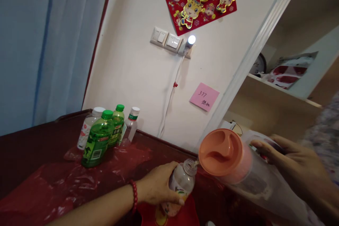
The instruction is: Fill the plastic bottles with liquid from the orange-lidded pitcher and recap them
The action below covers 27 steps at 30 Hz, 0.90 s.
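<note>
My left hand, with a red bead bracelet at its wrist, wraps round a clear plastic bottle with a printed label. The bottle is uncapped and leans a little to the right. In my right hand is the handle of a translucent pitcher with an orange lid. The pitcher is tipped to the left, and its lid's edge is at the bottle's mouth. A thin stream of liquid seems to run between them. Beneath the bottle lies a red item, partly hidden.
Several capped bottles, including a green one, stand at the left on a red plastic bag over the dark table. Behind, a white cable hangs from a wall socket. Shelves are at the right.
</note>
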Available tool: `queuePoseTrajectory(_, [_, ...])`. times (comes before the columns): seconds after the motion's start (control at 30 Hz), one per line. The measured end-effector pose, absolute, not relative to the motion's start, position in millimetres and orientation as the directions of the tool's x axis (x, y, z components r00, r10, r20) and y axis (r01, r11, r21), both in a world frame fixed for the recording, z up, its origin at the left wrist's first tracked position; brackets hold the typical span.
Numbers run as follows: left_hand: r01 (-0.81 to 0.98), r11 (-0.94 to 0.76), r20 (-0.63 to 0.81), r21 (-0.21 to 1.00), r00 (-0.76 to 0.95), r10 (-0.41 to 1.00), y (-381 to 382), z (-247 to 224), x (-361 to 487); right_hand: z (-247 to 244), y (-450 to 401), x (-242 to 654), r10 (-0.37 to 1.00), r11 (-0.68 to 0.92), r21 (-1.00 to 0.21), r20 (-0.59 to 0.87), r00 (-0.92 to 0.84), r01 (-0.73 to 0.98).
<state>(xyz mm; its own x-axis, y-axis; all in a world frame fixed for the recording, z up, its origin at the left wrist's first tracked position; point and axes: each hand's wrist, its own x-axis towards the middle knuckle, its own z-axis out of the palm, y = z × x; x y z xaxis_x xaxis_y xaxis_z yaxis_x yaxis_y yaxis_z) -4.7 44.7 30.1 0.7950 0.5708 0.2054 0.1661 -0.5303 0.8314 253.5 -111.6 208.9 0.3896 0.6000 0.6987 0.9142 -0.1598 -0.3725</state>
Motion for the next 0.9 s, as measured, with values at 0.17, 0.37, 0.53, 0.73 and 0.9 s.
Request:
queuePoseTrajectory(0.17, [0.175,-0.535,0.199,0.826,0.799,0.568,45.4,29.7,-4.7,211.9,-110.8,255.2,0.617,-0.176,-0.359,0.685,0.387,0.916])
queuePoseTrajectory(0.37, [0.178,-0.544,0.203,0.82,0.798,0.568,44.7,31.8,-5.6,212.3,-112.8,254.1,0.623,-0.203,-0.319,0.687,0.374,0.926])
queuePoseTrajectory(0.53, [0.168,-0.549,0.216,0.819,0.796,0.565,44.3,32.6,-6.8,214.7,-112.1,249.4,0.622,-0.213,-0.342,0.675,0.398,0.915])
queuePoseTrajectory(0.73, [0.151,-0.543,0.225,0.826,0.795,0.564,46.1,29.9,-4.8,219.9,-112.2,244.3,0.608,-0.177,-0.315,0.71,0.355,0.933])
queuePoseTrajectory(0.9, [0.148,-0.533,0.219,0.833,0.797,0.563,45.2,28.9,-5.7,219.9,-113.6,249.8,0.632,-0.158,-0.302,0.701,0.331,0.94])
